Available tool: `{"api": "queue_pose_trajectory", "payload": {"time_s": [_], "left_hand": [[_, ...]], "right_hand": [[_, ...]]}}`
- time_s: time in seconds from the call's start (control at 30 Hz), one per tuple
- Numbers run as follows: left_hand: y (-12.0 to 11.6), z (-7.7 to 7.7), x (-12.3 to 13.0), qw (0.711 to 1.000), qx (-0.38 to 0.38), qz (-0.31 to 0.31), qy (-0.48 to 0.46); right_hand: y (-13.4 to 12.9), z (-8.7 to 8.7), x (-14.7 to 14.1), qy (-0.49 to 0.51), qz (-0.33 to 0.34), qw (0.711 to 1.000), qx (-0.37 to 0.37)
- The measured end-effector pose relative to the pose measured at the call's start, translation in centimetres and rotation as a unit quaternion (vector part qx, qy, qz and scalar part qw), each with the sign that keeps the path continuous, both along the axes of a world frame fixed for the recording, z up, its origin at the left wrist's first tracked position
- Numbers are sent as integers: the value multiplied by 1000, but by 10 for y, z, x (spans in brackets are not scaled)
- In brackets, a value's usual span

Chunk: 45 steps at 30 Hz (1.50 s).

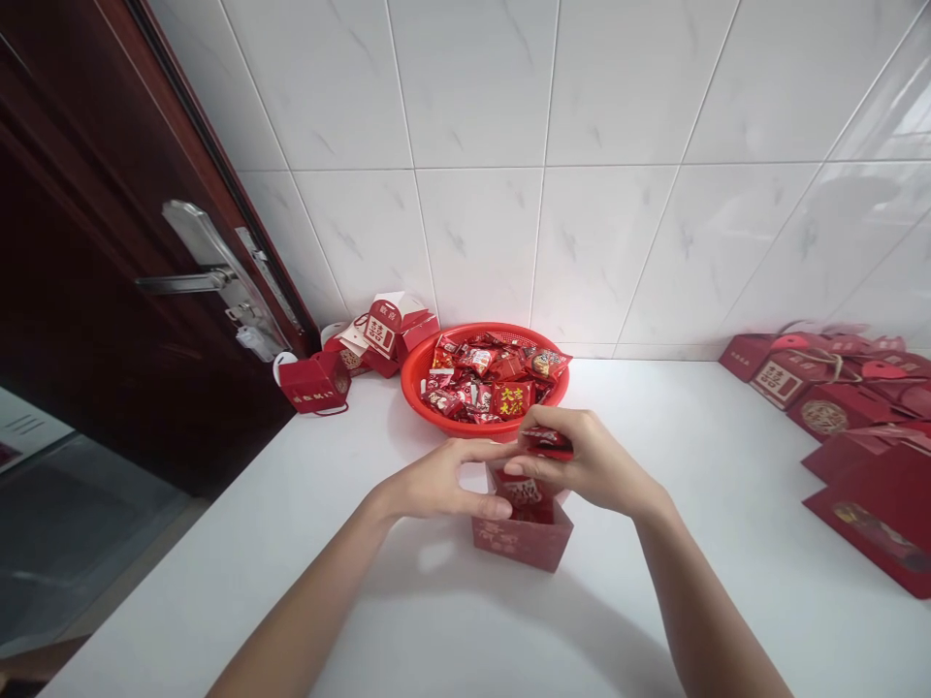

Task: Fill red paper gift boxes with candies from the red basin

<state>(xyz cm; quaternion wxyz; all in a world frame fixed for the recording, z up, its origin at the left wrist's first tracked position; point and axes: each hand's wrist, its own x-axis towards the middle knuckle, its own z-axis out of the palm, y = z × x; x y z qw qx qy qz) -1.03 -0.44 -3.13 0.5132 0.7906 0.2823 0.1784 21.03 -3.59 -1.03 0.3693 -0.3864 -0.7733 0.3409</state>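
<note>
Red open-topped box point(522, 545) stands on the tabletop point(414, 640) in front of the red basket point(408, 388), my left fingers point(486, 505) spread at its rim and my right fingers point(542, 469) pinching a red packet point(544, 438) above; filling appears in hand, and release calls for an unobstructed opening.

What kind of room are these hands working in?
Probably a room in a home, though I can't be certain. The white tiled wall, the dark wooden door with its metal handle, and the plain white table suggest it.
</note>
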Motion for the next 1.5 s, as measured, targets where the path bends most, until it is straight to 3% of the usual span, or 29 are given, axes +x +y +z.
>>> {"api": "queue_pose_trajectory", "payload": {"time_s": [0.2,0.4,0.73,0.93,1.13,1.33,1.5], "left_hand": [[2,-1,-1,1000,20,-5,7],[3,-4,-2,1000,14,4,13],[1,1,0,1000,-2,-18,-5],[1,1,0,1000,-12,-10,1],[2,-1,-1,1000,5,-16,17],[4,-4,-2,1000,6,-4,11],[3,-2,-1,1000,13,-4,22]], "right_hand": [[-1,1,3,39,-16,999,-8],[-3,3,-1,38,12,998,-50],[-11,-2,-10,-82,10,996,-14],[-12,1,-12,-96,13,995,-16],[-12,5,-5,-36,-24,999,-14],[-11,7,5,43,38,989,-135],[-12,8,1,40,-15,992,-121]]}}
